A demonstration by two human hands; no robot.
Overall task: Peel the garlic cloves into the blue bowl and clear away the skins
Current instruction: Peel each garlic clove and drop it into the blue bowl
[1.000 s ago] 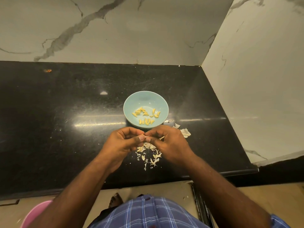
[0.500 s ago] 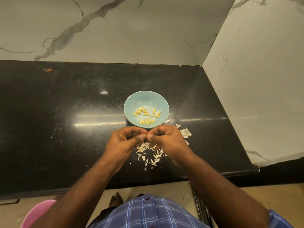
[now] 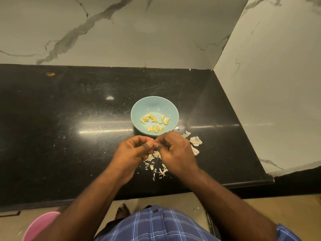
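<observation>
Fingers (image 3: 150, 144) of both hands pinch together just in front of the bowl (image 3: 139, 108) — whatever they pinch is too small to see, likely a clove being peeled. Peeled cloves (image 3: 154, 122) lie in the bowl; skins (image 3: 157, 163) lie under the hands. Next, drop the clove in the bowl. Since a second ago, the hands have crept nearer the bowl.

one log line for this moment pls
step: peeling | left hand and right hand: pinched together, clove hidden | blue bowl: peeled cloves inside | skins: on counter
</observation>
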